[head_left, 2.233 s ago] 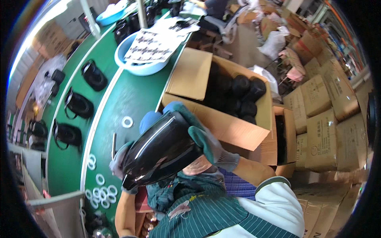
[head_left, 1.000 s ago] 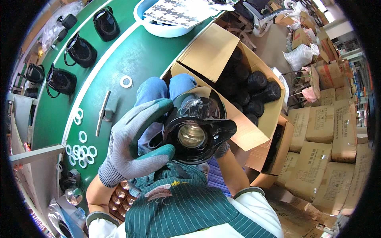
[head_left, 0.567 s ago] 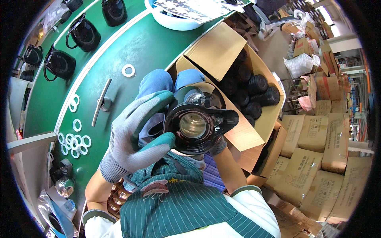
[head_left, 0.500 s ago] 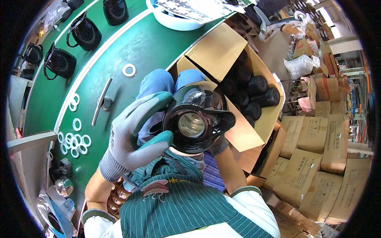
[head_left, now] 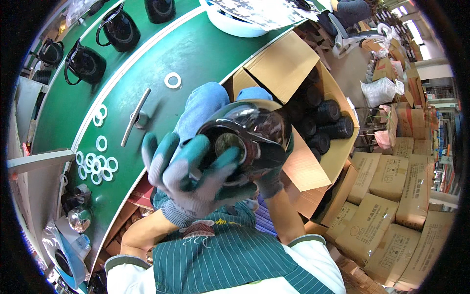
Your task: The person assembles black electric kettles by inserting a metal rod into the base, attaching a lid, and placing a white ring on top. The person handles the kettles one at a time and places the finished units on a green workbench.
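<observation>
A glossy black jug [head_left: 264,122] is held over my lap with its mouth tipped toward me. My right hand [head_left: 270,179], in a dark grey glove, grips its body from the right and below; most of those fingers are hidden behind it. At the jug's mouth is my left hand [head_left: 196,171], in a grey glove with green fingertips. Its fingers are bent and apart, and one green fingertip lies over the opening, where a pale round inner wall shows. Whether that fingertip reaches inside I cannot tell.
White rings [head_left: 96,166] and a metal T-shaped tool [head_left: 136,117] lie on the green table [head_left: 161,54]. Black jugs [head_left: 85,63] stand beyond the white strip. To my right, an open carton [head_left: 338,161] holds black ribbed round parts [head_left: 329,111]; sealed boxes [head_left: 372,210] are stacked further right.
My left hand has come off the jug's side and rim, its fingers now over the mouth. The jug has turned, showing more of its body. The view has shifted slightly.
</observation>
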Tool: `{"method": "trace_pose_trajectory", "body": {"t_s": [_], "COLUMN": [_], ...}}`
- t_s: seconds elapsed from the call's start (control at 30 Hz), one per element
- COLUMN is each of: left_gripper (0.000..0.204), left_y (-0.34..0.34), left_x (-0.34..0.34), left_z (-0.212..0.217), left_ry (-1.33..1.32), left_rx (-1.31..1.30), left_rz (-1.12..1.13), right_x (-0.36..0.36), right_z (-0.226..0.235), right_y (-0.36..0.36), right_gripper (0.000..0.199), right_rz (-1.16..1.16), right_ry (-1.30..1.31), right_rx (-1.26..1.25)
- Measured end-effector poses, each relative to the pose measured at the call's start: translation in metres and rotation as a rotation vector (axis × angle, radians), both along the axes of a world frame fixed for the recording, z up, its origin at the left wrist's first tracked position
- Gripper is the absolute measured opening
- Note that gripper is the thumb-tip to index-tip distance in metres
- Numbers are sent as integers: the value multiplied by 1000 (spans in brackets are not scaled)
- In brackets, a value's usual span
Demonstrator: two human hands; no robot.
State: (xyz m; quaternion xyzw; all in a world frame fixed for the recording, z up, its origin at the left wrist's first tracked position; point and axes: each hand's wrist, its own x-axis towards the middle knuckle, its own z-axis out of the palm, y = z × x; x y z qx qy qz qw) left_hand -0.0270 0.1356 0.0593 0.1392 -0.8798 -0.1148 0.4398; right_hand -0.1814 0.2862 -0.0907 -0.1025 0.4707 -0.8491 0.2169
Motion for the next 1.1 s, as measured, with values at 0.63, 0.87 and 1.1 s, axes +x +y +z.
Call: {"method": "trace_pose_trajectory", "body": {"t_s": [0.63, 0.87, 1.1], "left_gripper": [60, 53, 56], "left_y": [-42, -129, -205], "left_x": [13, 60, 57], "left_z": [11, -130, -193], "left_ry": [-206, -383, -549], "left_rx": [190, 337, 540], "left_rz": [-374, 158, 464], "right_x": [1, -62, 2], "right_z": [10, 127, 86], "right_y": [22, 4, -51], "right_gripper": [82, 89, 107], "right_rz": [11, 469, 573], "right_ry": [-176, 527, 1173], "right_rx": [-111, 450, 561]}}
